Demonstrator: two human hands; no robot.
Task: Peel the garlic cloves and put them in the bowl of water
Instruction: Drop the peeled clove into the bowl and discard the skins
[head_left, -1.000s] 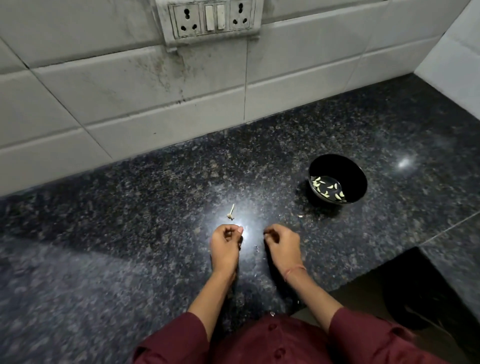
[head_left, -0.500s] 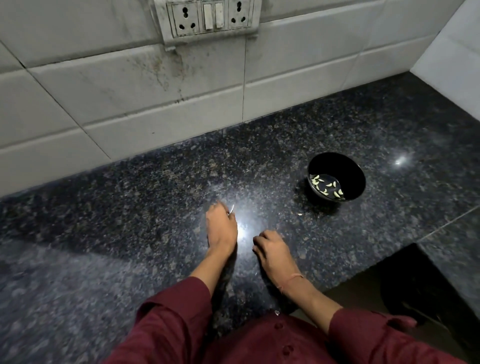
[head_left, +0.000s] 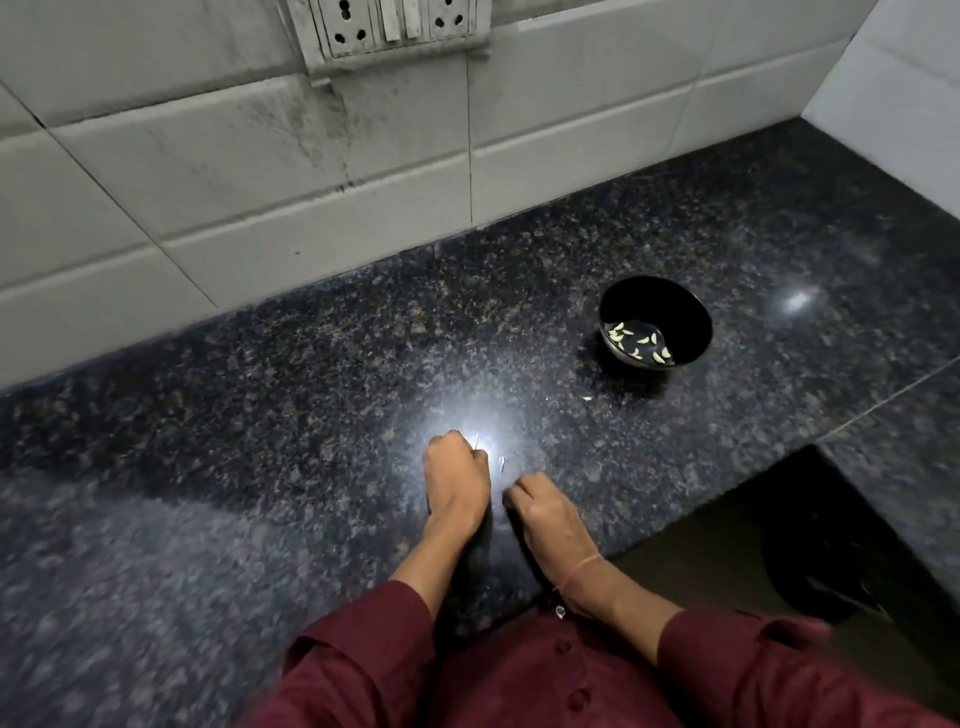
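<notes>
A black bowl (head_left: 691, 312) stands on the dark granite counter at the right. It holds water with several peeled garlic cloves (head_left: 641, 343) floating in it. My left hand (head_left: 457, 483) is on the counter in the bright glare spot, fingers curled. A thin pale garlic stalk (head_left: 476, 441) sticks up from its fingertips. My right hand (head_left: 545, 514) rests just right of it with its fingers curled under; anything inside them is hidden. A tiny pale scrap (head_left: 502, 464) lies between the two hands.
A small bit of peel (head_left: 587, 399) lies on the granite counter (head_left: 260, 415) in front of the bowl. A white tiled wall with a socket panel (head_left: 389, 26) runs along the back. The counter's front edge steps away at the lower right (head_left: 727, 499).
My left hand reached forward to the garlic stalk that lay on the counter and closed over it. My right hand slid slightly left and nearer the left hand. The bowl stayed put.
</notes>
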